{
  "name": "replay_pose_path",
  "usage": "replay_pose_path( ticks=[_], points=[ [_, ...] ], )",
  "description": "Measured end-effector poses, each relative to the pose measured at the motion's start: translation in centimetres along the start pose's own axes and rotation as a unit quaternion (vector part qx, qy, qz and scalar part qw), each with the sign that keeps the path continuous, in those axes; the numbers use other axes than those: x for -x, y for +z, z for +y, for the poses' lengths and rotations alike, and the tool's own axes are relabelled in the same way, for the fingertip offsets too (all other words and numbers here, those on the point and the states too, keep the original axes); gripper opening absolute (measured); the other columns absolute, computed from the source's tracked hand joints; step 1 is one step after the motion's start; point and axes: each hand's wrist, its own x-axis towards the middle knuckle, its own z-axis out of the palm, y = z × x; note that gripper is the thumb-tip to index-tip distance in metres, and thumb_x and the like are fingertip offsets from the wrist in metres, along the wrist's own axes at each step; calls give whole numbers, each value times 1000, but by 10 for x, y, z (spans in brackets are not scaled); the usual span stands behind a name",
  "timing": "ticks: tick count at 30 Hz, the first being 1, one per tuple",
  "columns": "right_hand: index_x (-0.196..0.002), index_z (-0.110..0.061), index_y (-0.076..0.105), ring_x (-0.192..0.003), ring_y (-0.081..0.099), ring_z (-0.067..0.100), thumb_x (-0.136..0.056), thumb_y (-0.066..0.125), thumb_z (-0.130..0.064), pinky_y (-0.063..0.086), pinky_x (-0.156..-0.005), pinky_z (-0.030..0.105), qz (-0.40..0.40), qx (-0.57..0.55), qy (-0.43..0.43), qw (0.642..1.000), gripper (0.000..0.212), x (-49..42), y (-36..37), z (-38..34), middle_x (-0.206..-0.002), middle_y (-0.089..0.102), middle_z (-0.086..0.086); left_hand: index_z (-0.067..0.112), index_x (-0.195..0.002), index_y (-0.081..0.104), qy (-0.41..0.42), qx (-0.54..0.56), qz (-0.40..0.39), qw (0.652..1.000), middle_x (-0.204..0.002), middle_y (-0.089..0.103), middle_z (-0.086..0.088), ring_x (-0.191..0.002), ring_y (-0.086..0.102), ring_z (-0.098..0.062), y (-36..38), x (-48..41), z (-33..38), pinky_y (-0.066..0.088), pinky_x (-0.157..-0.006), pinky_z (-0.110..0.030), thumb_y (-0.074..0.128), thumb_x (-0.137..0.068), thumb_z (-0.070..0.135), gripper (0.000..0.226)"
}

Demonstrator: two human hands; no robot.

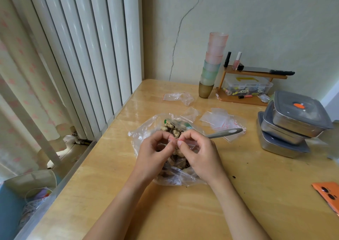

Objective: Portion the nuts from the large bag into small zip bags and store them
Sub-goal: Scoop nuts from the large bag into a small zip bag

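— The small clear zip bag with the red seal strip: how is it likely handling?
— It's probably behaving light, limp and slippery. The left hand and right hand are both pinching its top edge, the surest hold.
— Where is it hanging?
— Just above the large clear plastic bag of unshelled peanuts, which is lying open on the pale wooden table.

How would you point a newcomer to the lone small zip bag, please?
Find the stack of cups at the far side of the table. Left of its base lies the small zip bag, crumpled and alone, unlike the heaped bags.
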Motion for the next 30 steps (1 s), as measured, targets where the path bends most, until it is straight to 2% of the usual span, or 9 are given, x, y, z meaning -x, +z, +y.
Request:
replay_pose_path(
  ticks=[5, 9, 13, 17, 20, 22, 26, 30],
  points=[
    [-85, -19, 67, -82, 71, 15, -94, 70, -7, 54, -74, 27, 6, 24, -29, 999, 16, 0, 0, 0, -80, 71, -9, 9, -87, 67, 4, -10, 2, 1000, -74, 64, 3, -60, 52, -9, -1, -1, -1, 42, -56, -21, 67, -97, 4, 12],
    [-86, -17, 67, -82, 70, 14, -94, 70, -6, 52, -71, 21, 23, 39, -51, 998, 15, -1, 0, 0, -80, 70, -8, 11, -83, 72, 13, -6, 32, 999, -83, 73, -7, -75, 68, -21, -2, -2, -1, 53, -70, -29, 77, -91, 11, 10],
    [-86, -18, 68, -82, 70, 12, -95, 70, -7, 50, -71, 18, 39, 56, -62, 996, 14, -2, 0, 2, -80, 70, -9, 19, -77, 76, 31, -32, 56, 997, -83, 74, -7, -79, 69, -24, -3, -1, 0, 55, -75, -36, 82, -87, 17, 11],
    [-86, -20, 68, -84, 68, 11, -96, 70, -11, 48, -73, 18, 49, 90, -74, 992, 13, -2, 0, 3, -81, 68, -12, 22, -83, 77, 60, -86, 56, 993, -84, 73, 1, -81, 69, -20, -2, -1, -2, 55, -77, -40, 79, -89, 16, 9],
    [-86, -22, 67, -85, 66, 10, -96, 71, -15, 52, -75, 27, 61, 118, -74, 988, 13, -2, 1, 5, -83, 68, -15, 26, -89, 73, 59, -89, 38, 994, -90, 74, 3, -83, 70, -20, -1, -2, -2, 57, -78, -43, 77, -91, 18, 9],
    [-86, -24, 68, -87, 68, 9, -96, 72, -19, 54, -77, 32, 66, 116, -62, 989, 12, -1, 0, 6, -84, 70, -16, 26, -88, 75, 50, -86, 40, 994, -89, 75, 3, -84, 71, -19, -2, -3, -3, 58, -80, -42, 80, -90, 21, 7],
    [-89, -26, 71, -88, 71, 10, -95, 74, -21, 57, -78, 31, 36, 60, -20, 997, 9, -2, -7, 5, -85, 74, -15, 22, -86, 77, 42, -74, 59, 995, -85, 75, 1, -81, 71, -15, -3, -3, -3, 56, -76, -32, 80, -89, 21, 4],
    [-88, -25, 70, -79, 69, 11, -97, 71, -18, 55, -72, 31, 34, 39, 5, 999, 12, -4, -10, 8, -80, 73, -10, 21, -88, 73, 26, -53, 60, 996, -84, 74, 0, -78, 69, -13, -3, -4, -5, 51, -73, -23, 75, -94, 20, 6]
  ],
)
